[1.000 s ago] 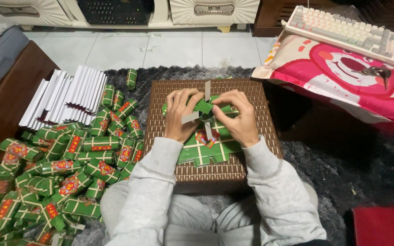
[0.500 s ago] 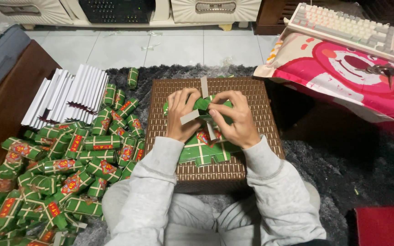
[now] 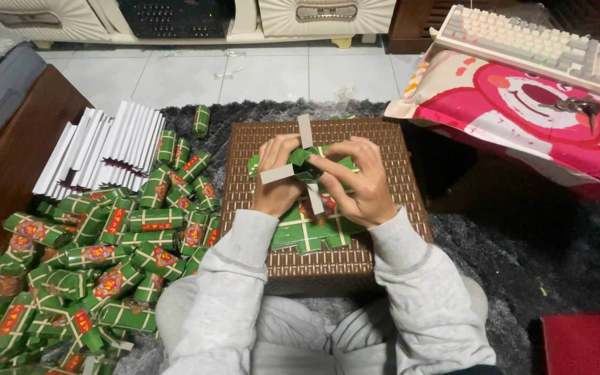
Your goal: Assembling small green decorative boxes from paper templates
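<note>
Green paper box, half folded and with pale flaps sticking up and out to the left, sits between my 2 hands above the middle of the brown woven bench. My left hand is curled around the box's left side, thumb and fingers pinching the green card beside a pale flap. My right hand closes on the box from the right, fingertips pressed onto its top fold, so both hands are clamped on the same piece. Directly under my wrists, lying flat on the bench, I see a small stack of unfolded green sheets with pale cross lines and red patches. To the left of the bench, on the dark shaggy rug, a big heap of finished green boxes with red labels spreads toward the lower left corner. Behind that heap, also left of the bench, a fanned row of white flat cards leans together. To the right of the bench and further back, a pink cartoon-print cloth covers a raised surface, and a pale keyboard rests on its far edge.
</note>
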